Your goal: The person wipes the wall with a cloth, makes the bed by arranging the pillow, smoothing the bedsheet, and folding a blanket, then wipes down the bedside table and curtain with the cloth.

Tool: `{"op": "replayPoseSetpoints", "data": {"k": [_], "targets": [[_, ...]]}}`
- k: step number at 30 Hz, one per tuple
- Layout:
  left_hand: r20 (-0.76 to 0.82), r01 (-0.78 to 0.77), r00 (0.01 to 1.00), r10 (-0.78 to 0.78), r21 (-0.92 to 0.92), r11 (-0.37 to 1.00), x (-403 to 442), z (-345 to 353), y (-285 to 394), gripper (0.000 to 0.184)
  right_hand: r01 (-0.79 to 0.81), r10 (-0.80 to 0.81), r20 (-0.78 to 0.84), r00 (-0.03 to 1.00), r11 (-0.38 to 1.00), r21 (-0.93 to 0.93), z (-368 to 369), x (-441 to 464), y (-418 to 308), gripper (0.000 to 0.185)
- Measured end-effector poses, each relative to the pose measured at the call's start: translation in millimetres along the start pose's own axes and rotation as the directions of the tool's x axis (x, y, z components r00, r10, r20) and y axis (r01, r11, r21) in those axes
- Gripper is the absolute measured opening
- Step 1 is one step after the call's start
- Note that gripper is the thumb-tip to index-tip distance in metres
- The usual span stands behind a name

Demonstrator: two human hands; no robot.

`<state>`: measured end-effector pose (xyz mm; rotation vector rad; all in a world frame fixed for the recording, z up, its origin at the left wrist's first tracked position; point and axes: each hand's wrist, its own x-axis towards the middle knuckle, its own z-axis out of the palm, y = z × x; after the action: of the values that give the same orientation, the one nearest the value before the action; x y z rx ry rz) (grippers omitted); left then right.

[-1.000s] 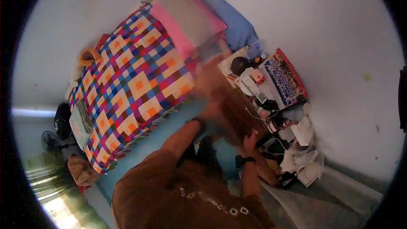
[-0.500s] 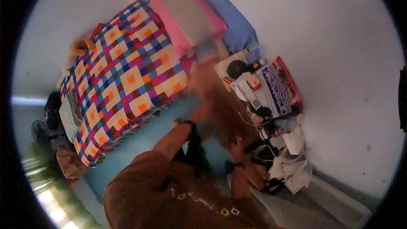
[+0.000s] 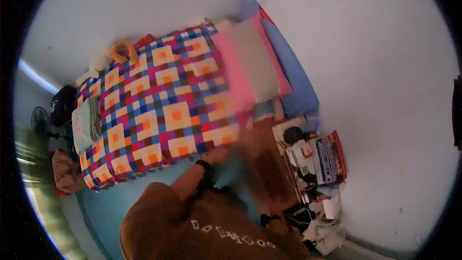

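The checkered bedspread (image 3: 163, 110) spreads from the left to the middle of the frame; its lower edge could be dragged askew if a hand caught it. Right of centre, a bump to the crowded bench (image 3: 279, 136) might topple its loose items. The left hand (image 3: 217, 155) is near the bedspread's edge, the right hand (image 3: 263, 207) near the bench; blur hides their fingers' opening and any hold, so I cannot tell.
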<state>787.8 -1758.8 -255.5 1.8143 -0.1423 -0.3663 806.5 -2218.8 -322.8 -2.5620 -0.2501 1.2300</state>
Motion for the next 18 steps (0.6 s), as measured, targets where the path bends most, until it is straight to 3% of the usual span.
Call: {"op": "replayPoseSetpoints", "data": {"k": [3, 4, 6, 9, 10, 13, 14, 15, 18], "targets": [[0.027, 0.018, 1.000, -0.012, -0.257, 0.966, -32, -56, 18, 0.040, 0.019, -0.013, 0.079, 0.997, 0.997, -0.078, -9, 8, -55, 0.042], [-0.023, 0.069, 0.997, -0.079, -0.288, 0.955, -39, -65, 12, 0.041, 0.035, -0.023, 0.110, 0.994, 0.993, -0.109, -13, 15, -75, 0.041], [-0.185, -0.161, 0.965, 0.186, 0.141, 0.977, -54, -88, 3, 0.029, 0.067, -0.043, 0.147, 0.988, 0.985, -0.160, -19, 25, -105, 0.040], [-0.221, 0.219, 0.942, -0.251, -0.158, 0.963, -99, -128, 10, 0.024, 0.122, -0.089, 0.151, 0.984, 0.968, -0.221, -29, 50, -157, 0.038], [-0.284, 0.240, 0.907, -0.312, -0.261, 0.935, -121, -141, 21, 0.022, 0.140, -0.110, 0.138, 0.984, 0.962, -0.236, -36, 59, -176, 0.038], [-0.298, 0.473, 0.797, -0.525, -0.231, 0.850, -146, -169, 31, 0.022, 0.183, -0.175, 0.057, 0.983, 0.945, -0.269, -61, 90, -232, 0.036], [-0.435, 0.335, 0.815, -0.384, -0.186, 0.923, -153, -167, 20, 0.023, 0.194, -0.196, 0.020, 0.980, 0.941, -0.278, -72, 101, -251, 0.036], [-0.401, 0.295, 0.811, -0.426, -0.348, 0.890, -159, -167, -13, 0.024, 0.200, -0.216, -0.026, 0.976, 0.938, -0.284, -82, 111, -269, 0.035], [-0.648, 0.296, 0.702, -0.295, -0.112, 0.949, -170, -166, 6, 0.023, 0.213, -0.266, -0.166, 0.950, 0.935, -0.284, -118, 144, -316, 0.035]]}}
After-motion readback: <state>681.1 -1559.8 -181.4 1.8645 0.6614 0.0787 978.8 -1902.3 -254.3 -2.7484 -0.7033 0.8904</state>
